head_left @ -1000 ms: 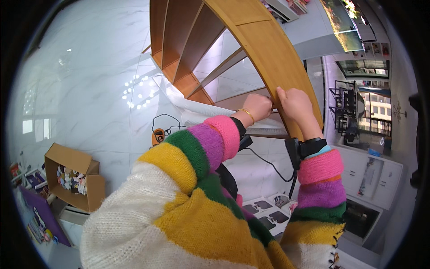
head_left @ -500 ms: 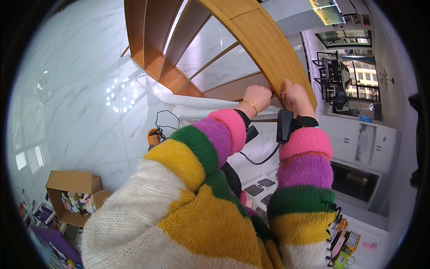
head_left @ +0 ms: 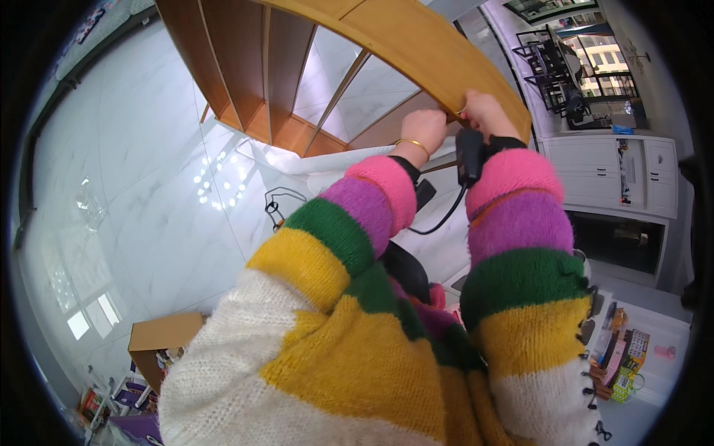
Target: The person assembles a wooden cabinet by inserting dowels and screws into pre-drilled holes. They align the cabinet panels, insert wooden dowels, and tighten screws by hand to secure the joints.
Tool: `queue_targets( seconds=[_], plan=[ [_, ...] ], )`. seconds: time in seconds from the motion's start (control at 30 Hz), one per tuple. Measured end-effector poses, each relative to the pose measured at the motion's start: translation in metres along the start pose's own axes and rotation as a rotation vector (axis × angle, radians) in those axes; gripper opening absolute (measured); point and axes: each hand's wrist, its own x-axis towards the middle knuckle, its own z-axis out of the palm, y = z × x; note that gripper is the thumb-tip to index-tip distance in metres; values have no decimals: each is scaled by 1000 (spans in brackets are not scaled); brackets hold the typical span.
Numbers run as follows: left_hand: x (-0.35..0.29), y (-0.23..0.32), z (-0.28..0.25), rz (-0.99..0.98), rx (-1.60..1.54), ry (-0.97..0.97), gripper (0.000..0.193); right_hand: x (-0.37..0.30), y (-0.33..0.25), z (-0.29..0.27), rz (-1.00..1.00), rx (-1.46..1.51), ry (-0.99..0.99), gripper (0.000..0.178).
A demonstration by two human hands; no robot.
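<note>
The far shelf [head_left: 416, 41] looks like smooth, satiny wood, the floor [head_left: 141, 186] glossy, marble-veined tile, the near-left box [head_left: 165, 332] matt cardboard, the near sweater [head_left: 349, 357] rough, fuzzy knit, the bracelet [head_left: 413, 143] shiny gold-toned metal, and the right cabinet [head_left: 584, 175] smooth.

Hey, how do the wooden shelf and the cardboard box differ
The wooden shelf is smooth orange-brown, the cardboard box duller tan. The shelf looks far larger than the box. The left hand and right hand are at the shelf; the box stands apart. Both are brownish.
</note>
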Motion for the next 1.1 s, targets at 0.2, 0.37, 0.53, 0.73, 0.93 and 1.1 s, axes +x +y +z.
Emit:
queue_targets(
  seconds=[0.2, 0.37, 0.53, 0.73, 0.93, 1.1],
  plan=[
    [-9, -13, -2, 54, 14, -67, 19, -19, 2, 1, -537, -591, 261, 41],
    [-17, -39, -69, 142, 35, -317, 23, -33, 2, -6, -535, -497, 277, 34],
    [-16, -74, -180, 69, 177, -447, 27, -24, 8, -5, -602, -213, 172, 33],
    [-8, -76, -254, -111, 168, -266, 24, -18, 16, -10, -796, -330, 178, 32],
    [67, -126, -297, -189, 196, 45, 30, -46, 17, -5, -512, -309, 221, 35],
    [150, -178, -304, 155, 641, 53, 39, -61, 22, 10, -351, -117, 312, 33]
  ],
)
